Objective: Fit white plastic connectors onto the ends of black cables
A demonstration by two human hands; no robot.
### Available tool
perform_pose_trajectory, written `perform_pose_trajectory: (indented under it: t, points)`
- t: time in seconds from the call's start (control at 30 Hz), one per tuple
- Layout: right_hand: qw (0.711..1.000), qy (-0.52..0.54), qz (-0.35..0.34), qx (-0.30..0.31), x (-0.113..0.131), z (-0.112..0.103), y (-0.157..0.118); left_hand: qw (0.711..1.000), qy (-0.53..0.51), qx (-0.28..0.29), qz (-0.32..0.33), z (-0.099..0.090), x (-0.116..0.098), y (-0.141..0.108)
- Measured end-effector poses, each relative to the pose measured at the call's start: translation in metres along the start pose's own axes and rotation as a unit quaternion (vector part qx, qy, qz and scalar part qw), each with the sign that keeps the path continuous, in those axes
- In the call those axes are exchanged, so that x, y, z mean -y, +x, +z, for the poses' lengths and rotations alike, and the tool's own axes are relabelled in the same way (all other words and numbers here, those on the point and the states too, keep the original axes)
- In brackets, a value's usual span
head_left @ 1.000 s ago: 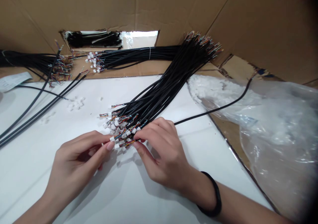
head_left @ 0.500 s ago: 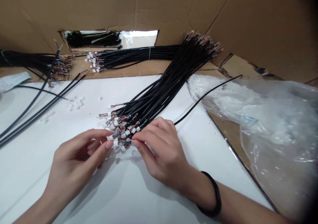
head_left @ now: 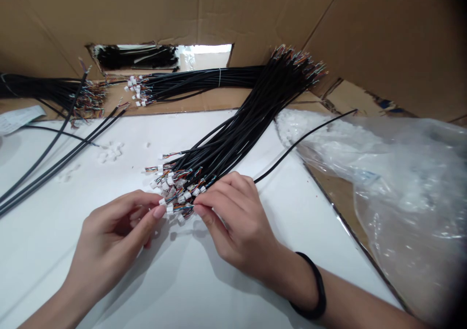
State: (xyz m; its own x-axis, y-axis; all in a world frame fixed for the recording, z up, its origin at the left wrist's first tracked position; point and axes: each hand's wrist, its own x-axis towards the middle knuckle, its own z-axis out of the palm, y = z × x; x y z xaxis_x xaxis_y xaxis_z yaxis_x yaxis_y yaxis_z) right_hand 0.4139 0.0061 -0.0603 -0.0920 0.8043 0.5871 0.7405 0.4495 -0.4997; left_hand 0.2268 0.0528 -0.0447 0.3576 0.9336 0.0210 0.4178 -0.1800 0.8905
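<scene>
My left hand (head_left: pixel 122 231) has its thumb and forefinger on either side of a small white connector (head_left: pixel 162 202). My right hand (head_left: pixel 233 217) pinches a black cable (head_left: pixel 288 151) close to its end, where thin coloured wires (head_left: pixel 184 206) come out towards the left fingertips. Most of that cable's near end is hidden by the right fingers; its far part runs out to the upper right. Just behind both hands lies a large bundle of black cables (head_left: pixel 241 124), their near ends fitted with white connectors (head_left: pixel 171 179).
Loose white connectors (head_left: pixel 111 152) lie on the white table surface (head_left: pixel 153 290). More black cables (head_left: pixel 65 173) are at left, and a tied bundle (head_left: pixel 204 82) lies along the cardboard wall (head_left: pixel 251 22). A clear plastic bag (head_left: pixel 401 183) holding white pieces is at right.
My left fingertips have shifted very slightly, and the white connector between them shows more clearly. My right hand stays in place on the cable.
</scene>
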Motion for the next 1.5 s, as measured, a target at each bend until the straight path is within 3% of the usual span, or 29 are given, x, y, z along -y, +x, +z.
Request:
perform_pose_trajectory:
  t: [0.23,0.7,1.5]
  points:
    - [1.000,0.007,-0.004,-0.005,-0.0005,0.0018,-0.0001,1.000,-0.005,0.011,-0.017,-0.0012,0.0011,-0.0001]
    - [1.000,-0.006,0.000,0.029,-0.0009,0.0012,0.0001,0.991,-0.027,0.071,-0.113,-0.0072,0.0055,0.0020]
    - [0.998,-0.028,0.003,0.047,0.0000,0.0013,0.0010,0.989,-0.026,0.082,-0.120,-0.0070,0.0057,0.0017]
